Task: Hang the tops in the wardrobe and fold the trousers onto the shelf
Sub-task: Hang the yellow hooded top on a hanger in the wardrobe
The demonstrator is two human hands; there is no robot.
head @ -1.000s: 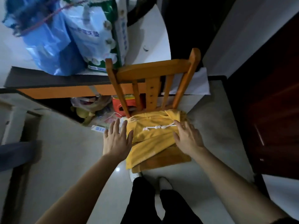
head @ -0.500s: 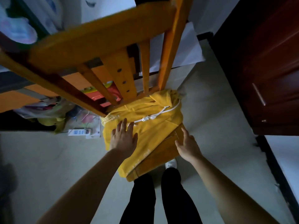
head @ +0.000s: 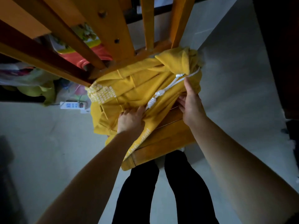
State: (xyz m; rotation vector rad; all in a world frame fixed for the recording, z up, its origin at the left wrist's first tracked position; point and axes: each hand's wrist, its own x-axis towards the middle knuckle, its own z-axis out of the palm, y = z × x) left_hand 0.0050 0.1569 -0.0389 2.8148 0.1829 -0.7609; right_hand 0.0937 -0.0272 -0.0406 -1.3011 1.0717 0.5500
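Note:
A yellow hooded top (head: 139, 88) with a white drawstring (head: 163, 91) and white lettering lies bunched on the seat of a wooden chair (head: 163, 143). My left hand (head: 131, 120) grips the cloth at the near left part of the pile, fingers tucked into a fold. My right hand (head: 191, 102) holds the right side of the top, thumb on top near the drawstring and fingers slipped under the cloth. The garment's lower layers are hidden.
The chair's back slats (head: 111, 29) loom close above the pile. Bags (head: 32, 78), an orange-red container (head: 87, 57) and a white power strip (head: 72, 105) sit on the floor at left. A dark wooden door (head: 281, 46) stands at right. My legs (head: 163, 191) are below the seat.
My head has dropped closer to the chair. Both hands went from resting flat on the top and seat edge to gripping the yellow cloth, which is now bunched up.

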